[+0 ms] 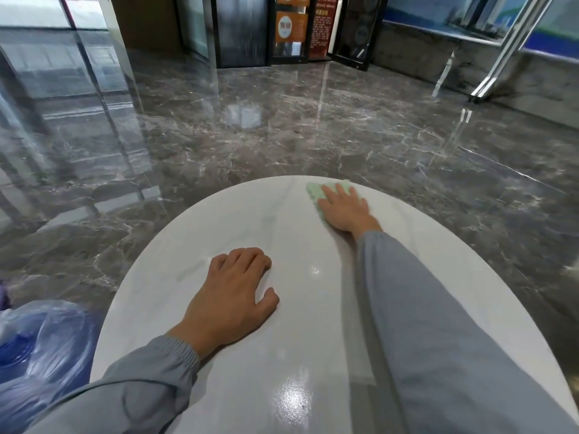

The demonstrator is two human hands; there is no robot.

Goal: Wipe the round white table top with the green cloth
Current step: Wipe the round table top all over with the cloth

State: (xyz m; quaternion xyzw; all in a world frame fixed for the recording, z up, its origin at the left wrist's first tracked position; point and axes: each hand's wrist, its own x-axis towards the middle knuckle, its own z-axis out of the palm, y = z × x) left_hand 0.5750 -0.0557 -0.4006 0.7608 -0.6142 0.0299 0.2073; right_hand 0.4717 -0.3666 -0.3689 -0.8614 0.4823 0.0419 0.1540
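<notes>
While under the flat right hand [344,211], green cloth [316,191] at table top's [313,308] far edge (left hand [233,296] flat, empty).

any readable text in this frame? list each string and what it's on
None can be quoted.
Orange signs on the glass door: white marks, too blurred to read.
Dark red notice beside them: lines of small print, too small to read.
White table top, green cloth, blue plastic bag: no text visible.

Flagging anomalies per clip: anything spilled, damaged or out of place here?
Nothing stands out. The right hand presses the green cloth flat near the far edge of the white table top; the left hand rests on it.
</notes>
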